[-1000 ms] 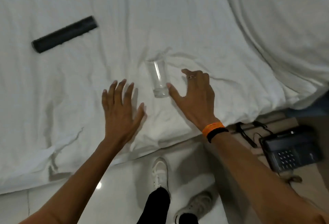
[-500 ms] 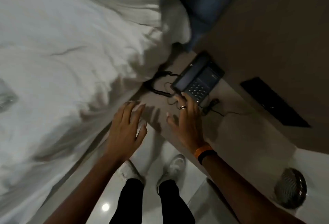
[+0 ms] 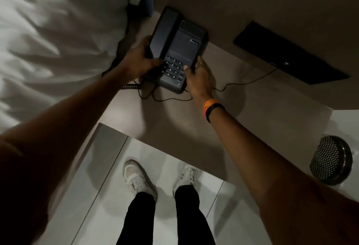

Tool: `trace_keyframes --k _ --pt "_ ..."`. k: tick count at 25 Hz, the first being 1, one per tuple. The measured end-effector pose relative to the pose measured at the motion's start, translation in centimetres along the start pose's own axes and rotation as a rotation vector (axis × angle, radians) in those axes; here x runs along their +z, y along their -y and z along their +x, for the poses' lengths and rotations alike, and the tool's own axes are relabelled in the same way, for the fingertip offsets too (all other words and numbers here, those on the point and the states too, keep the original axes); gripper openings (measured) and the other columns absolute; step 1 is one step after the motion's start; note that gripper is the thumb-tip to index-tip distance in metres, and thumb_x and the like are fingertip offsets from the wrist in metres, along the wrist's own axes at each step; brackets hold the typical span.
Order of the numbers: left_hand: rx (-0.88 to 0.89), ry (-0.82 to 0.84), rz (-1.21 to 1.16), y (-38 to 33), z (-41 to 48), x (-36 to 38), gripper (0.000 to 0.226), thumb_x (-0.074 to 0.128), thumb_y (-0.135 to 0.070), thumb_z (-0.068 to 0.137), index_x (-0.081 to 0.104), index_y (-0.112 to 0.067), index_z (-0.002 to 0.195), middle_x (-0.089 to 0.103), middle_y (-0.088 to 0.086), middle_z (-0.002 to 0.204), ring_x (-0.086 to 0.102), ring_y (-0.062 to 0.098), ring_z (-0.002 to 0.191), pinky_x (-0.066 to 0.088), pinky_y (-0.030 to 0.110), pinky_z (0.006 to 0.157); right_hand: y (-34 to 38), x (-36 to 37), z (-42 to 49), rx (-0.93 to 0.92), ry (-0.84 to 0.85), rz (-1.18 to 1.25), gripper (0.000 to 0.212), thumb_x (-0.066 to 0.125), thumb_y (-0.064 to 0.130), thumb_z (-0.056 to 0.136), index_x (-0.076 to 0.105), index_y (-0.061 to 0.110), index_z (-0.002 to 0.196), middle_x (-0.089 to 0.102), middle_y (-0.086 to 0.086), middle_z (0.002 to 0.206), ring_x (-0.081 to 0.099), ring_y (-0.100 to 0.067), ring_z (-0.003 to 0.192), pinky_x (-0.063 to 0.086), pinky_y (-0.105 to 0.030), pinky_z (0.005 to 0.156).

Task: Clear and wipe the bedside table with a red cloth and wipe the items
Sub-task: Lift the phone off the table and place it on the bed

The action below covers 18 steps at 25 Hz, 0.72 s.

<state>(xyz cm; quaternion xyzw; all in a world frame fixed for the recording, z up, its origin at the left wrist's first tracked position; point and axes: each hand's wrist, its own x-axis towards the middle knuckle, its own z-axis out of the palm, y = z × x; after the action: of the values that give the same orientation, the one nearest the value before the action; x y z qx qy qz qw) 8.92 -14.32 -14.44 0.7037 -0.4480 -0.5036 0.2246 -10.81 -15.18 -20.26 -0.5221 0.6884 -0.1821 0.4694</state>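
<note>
Left hand: the left hand (image 3: 139, 64) is clamped on the left side of the dark grey plastic desk telephone (image 3: 178, 50), the fingers wrapped around the edge beside the handset
Right hand: the right hand (image 3: 198, 78) is closed on the right lower edge of the telephone, with the thumb (image 3: 186, 68) laid on the keypad; a ring is seen on one finger
Telephone: it is held between the two hands, on or just above the beige bedside table top (image 3: 252, 97); whether it is lifted cannot be told
Handset: the black handset (image 3: 163, 32) is seated in its cradle, directly beyond the left hand
Cords: a coiled black cord (image 3: 131, 86) is seen just below the left wrist, and a thin black cable (image 3: 242, 83) is trailed across the table to the right of the right hand
Wristbands: an orange band (image 3: 208, 105) and a black band (image 3: 214, 111) are worn on the right wrist
Bed: white rumpled bedding (image 3: 58, 40) is spread to the left of the left arm
Wall panel: a flat black rectangular panel (image 3: 289, 54) is set on the wall, well to the right of the right hand
Bin: a round perforated metal waste bin (image 3: 330, 160) is placed on the floor, to the right of the right forearm
Floor: white sneakers (image 3: 138, 178) and black trousers are seen on pale tiles, below both arms
</note>
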Motion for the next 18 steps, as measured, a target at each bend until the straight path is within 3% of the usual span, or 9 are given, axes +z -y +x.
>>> trace_keyframes --k 2,4,7,9,11,13,15,18 --pt "-0.002 -0.017 -0.028 0.0 -0.7 0.9 0.076 0.073 -0.013 0.088 0.031 -0.019 0.151 0.057 0.005 0.135 0.056 0.022 0.123 0.048 0.039 0.106 0.5 0.0 0.4 0.057 -0.017 0.064 0.074 0.053 0.048 0.082 0.045 0.006 0.143 0.058 -0.016 0.140 0.055 -0.030 0.130 0.048 -0.047 0.108" --pt "-0.016 -0.074 -0.093 0.3 -2.6 1.6 0.072 0.074 -0.019 0.087 0.034 -0.019 0.147 0.058 0.007 0.134 0.059 0.023 0.118 0.053 0.043 0.100 1.7 -0.4 -1.0 0.072 -0.016 0.136 0.060 0.056 0.031 0.094 0.043 0.004 0.145 0.055 -0.018 0.142 0.055 -0.032 0.130 0.048 -0.048 0.108" --pt "-0.056 -0.182 -0.278 1.3 -7.8 2.7 0.068 0.077 -0.021 0.086 0.038 -0.019 0.142 0.058 -0.001 0.122 0.063 0.015 0.109 0.058 0.039 0.093 4.0 -1.7 -5.2 -0.039 0.019 0.170 0.049 0.049 0.009 0.102 0.037 0.005 0.149 0.053 -0.015 0.143 0.057 -0.026 0.127 0.050 -0.035 0.106" --pt "-0.051 -0.305 -0.402 1.1 -11.8 3.5 0.065 0.079 -0.016 0.084 0.043 -0.015 0.138 0.060 -0.005 0.118 0.063 -0.004 0.098 0.056 0.023 0.089 5.6 -2.5 -8.2 -0.102 0.044 0.173 0.050 0.046 0.006 0.102 0.035 0.008 0.151 0.052 -0.006 0.142 0.058 -0.013 0.121 0.051 -0.020 0.098" --pt "-0.030 -0.447 -0.523 0.4 -16.3 3.0 0.061 0.082 -0.014 0.082 0.048 -0.015 0.132 0.063 -0.006 0.119 0.062 -0.011 0.098 0.052 0.012 0.083 8.2 -2.8 -11.6 -0.162 0.102 0.166 0.050 0.049 0.013 0.101 0.040 0.014 0.150 0.052 0.000 0.143 0.057 -0.008 0.123 0.050 -0.025 0.103" --pt "-0.033 -0.544 -0.642 -0.8 -20.4 2.1 0.061 0.084 -0.022 0.079 0.050 -0.023 0.130 0.063 -0.007 0.123 0.063 -0.001 0.108 0.057 0.024 0.089 11.3 -3.5 -14.6 -0.225 0.124 0.144 0.050 0.053 0.020 0.097 0.047 0.021 0.146 0.056 0.002 0.142 0.057 -0.011 0.127 0.048 -0.032 0.107" --pt "-0.056 -0.659 -0.702 -2.4 -24.2 0.1 0.064 0.086 -0.034 0.075 0.051 -0.031 0.129 0.062 -0.005 0.125 0.064 0.008 0.110 0.058 0.039 0.090 15.6 -3.5 -17.1 -0.279 0.174 0.173 0.047 0.054 0.009 0.098 0.051 0.020 0.143 0.062 0.001 0.136 0.061 -0.009 0.121 0.051 -0.019 0.098" --pt "-0.073 -0.865 -0.698 -3.2 -27.5 -4.9 0.064 0.086 -0.038 0.074 0.051 -0.036 0.128 0.062 -0.005 0.122 0.063 0.013 0.109 0.058 0.042 0.087 23.1 -0.8 -19.9 -0.402 0.315 0.185 0.046 0.051 0.003 0.099 0.055 0.023 0.140 0.067 0.007 0.127 0.065 0.002 0.111 0.051 -0.010 0.086"
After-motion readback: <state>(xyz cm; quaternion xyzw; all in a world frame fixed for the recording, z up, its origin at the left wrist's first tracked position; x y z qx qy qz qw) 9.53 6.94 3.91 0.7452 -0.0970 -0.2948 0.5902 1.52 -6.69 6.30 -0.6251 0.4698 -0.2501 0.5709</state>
